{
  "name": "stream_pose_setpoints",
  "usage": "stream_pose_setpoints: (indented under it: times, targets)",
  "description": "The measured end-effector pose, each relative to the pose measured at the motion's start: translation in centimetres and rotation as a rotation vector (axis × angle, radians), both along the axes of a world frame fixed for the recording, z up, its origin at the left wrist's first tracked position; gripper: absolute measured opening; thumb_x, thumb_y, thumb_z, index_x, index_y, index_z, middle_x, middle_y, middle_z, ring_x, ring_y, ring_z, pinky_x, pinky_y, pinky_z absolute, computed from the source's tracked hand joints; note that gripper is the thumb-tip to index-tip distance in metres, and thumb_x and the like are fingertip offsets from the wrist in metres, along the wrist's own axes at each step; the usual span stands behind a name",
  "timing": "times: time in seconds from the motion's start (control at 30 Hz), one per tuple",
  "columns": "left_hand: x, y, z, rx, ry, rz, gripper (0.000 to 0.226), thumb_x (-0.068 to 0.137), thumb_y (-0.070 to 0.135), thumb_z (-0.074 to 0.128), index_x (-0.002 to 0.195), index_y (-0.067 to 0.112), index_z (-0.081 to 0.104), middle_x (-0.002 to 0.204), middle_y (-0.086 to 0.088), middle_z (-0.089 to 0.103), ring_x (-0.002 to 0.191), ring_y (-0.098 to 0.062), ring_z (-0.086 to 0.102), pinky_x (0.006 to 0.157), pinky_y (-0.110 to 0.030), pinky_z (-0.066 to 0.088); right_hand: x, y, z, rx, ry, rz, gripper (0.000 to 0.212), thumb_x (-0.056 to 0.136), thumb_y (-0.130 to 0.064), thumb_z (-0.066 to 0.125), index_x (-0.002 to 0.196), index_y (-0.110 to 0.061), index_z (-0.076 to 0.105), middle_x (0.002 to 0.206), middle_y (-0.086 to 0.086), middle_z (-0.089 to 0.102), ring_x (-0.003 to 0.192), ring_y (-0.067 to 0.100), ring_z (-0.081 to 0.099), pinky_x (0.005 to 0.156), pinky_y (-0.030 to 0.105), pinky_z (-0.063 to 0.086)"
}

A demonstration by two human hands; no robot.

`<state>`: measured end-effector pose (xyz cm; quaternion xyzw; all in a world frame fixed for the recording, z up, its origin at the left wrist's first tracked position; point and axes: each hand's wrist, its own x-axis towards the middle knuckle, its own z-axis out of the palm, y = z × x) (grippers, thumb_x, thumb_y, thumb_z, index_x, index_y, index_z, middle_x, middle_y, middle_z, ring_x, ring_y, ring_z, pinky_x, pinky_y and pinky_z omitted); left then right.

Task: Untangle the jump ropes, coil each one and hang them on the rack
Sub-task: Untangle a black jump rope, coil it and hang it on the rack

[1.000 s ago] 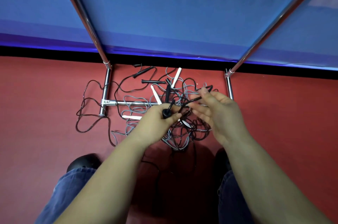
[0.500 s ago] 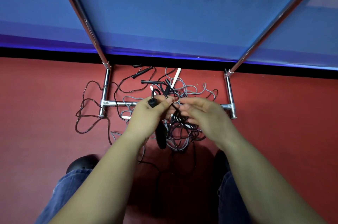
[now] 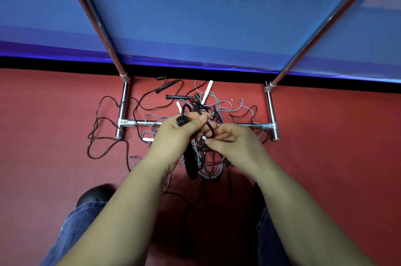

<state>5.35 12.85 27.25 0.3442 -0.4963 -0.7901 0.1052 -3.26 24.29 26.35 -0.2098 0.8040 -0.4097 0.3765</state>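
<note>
A tangle of black and grey jump ropes [image 3: 208, 163] lies on the red floor around the foot of a chrome rack [image 3: 138, 123]. My left hand [image 3: 175, 135] grips a black handle [image 3: 191, 163] that hangs down below the palm, with its rope end sticking up past the thumb. My right hand [image 3: 234, 144] pinches a black cord [image 3: 209, 130] just right of the left hand, fingers curled. Two more black handles [image 3: 179, 97] and a white handle [image 3: 207, 92] lie farther back in the pile.
The rack's two chrome uprights [image 3: 102, 27] slant up in front of a blue wall pad [image 3: 195, 16]. Loose black rope loops [image 3: 102, 135] spread left past the rack's foot. My jeans-clad knees [image 3: 71, 233] and a dark shoe [image 3: 93, 195] sit at the bottom.
Both hands have lifted the black handle and cord out of the pile and come closer together; the handle now hangs from my left hand, and my right hand has closed on the cord.
</note>
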Motion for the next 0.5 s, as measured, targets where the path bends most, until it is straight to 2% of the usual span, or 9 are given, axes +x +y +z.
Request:
stream_pose_setpoints:
  times: [0.2,0.33,0.43,0.5]
  targets:
    - [-0.3,-0.3,0.9,0.249,0.083,0.097,0.017,0.096,0.013,0.047,0.091,0.012,0.064,0.072,0.001,0.072,0.061,-0.007,0.066,0.065,-0.02,0.057,0.2,0.1,-0.7,0.169,0.131,0.1,0.014,0.079,-0.03,0.072,0.069,-0.027,0.062,0.073,-0.011,0.064,0.082,0.009,0.063,0.074,0.024,0.045]
    - [-0.2,-0.9,0.5,0.241,0.097,0.157,0.018,0.097,0.013,0.046,0.101,0.014,0.064,0.085,0.0,0.075,0.081,-0.011,0.071,0.077,-0.022,0.057,0.2,0.0,-0.1,0.077,0.144,0.036,0.015,0.082,-0.027,0.07,0.069,-0.027,0.062,0.07,-0.008,0.065,0.072,0.008,0.063,0.072,0.023,0.046]
    - [0.0,-0.6,-0.3,0.048,-0.027,0.024,0.023,0.096,0.009,0.049,0.114,0.014,0.063,0.101,-0.003,0.073,0.096,-0.012,0.068,0.09,-0.023,0.053,-0.1,-0.6,0.8,-0.081,-0.134,-0.16,0.007,0.088,-0.019,0.064,0.082,-0.018,0.064,0.076,0.003,0.068,0.068,0.01,0.067,0.069,0.022,0.052]
    - [0.2,-0.1,-0.7,-0.077,-0.111,-0.121,0.023,0.094,0.01,0.055,0.114,0.018,0.064,0.108,-0.006,0.071,0.101,-0.014,0.066,0.098,-0.028,0.049,-0.3,-0.8,1.5,-0.165,-0.33,-0.334,0.006,0.091,-0.015,0.06,0.091,-0.01,0.064,0.076,0.003,0.068,0.066,0.009,0.068,0.066,0.019,0.055]
